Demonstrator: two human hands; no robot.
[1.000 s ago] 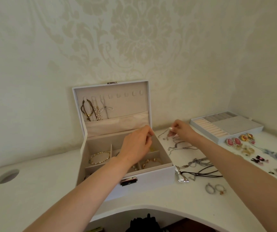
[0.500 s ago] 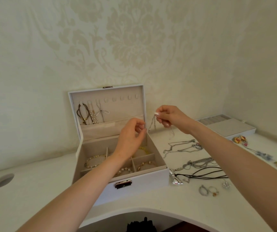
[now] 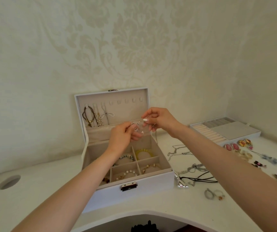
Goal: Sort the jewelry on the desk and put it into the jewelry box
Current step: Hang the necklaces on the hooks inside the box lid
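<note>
silver chain (image 3: 138, 127) hangs stretched between the left hand (image 3: 123, 137) and right hand (image 3: 159, 120), both pinching it with fingertips above the open white jewelry box (image 3: 134, 190). more necklaces (image 3: 193, 169) lie on the desk (image 3: 34, 198) just right of the box.

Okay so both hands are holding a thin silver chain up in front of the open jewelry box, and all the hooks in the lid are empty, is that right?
Not quite. In the head view both hands, left hand and right hand, do hold the silver chain before the open jewelry box, but the lid's three leftmost hooks already carry hanging pieces; only the hooks to their right are empty.
</note>
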